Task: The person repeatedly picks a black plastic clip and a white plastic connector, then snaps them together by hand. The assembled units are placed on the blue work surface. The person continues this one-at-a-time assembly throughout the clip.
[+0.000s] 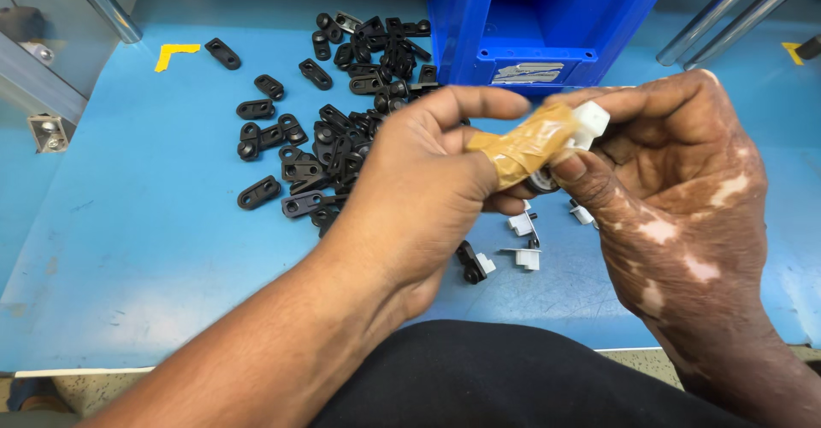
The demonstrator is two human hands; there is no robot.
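My left hand (423, 167) and my right hand (676, 171) meet above the blue worktop (145, 223), both pinching one small assembly. The left thumb is wrapped in tan tape (517, 147). A small white plastic clip (590, 123) sticks up between the fingers of both hands, with a dark part (540, 182) just below it, mostly hidden. Under the hands lie a few white clips (523, 257) and one black piece with a white clip on it (473, 264).
A pile of several black plastic brackets (342, 129) spreads over the worktop to the left of my hands. A blue plastic bin (547, 22) stands at the back. Metal rails (727, 13) run at the right and left rear. A yellow corner mark (175, 53) is at back left.
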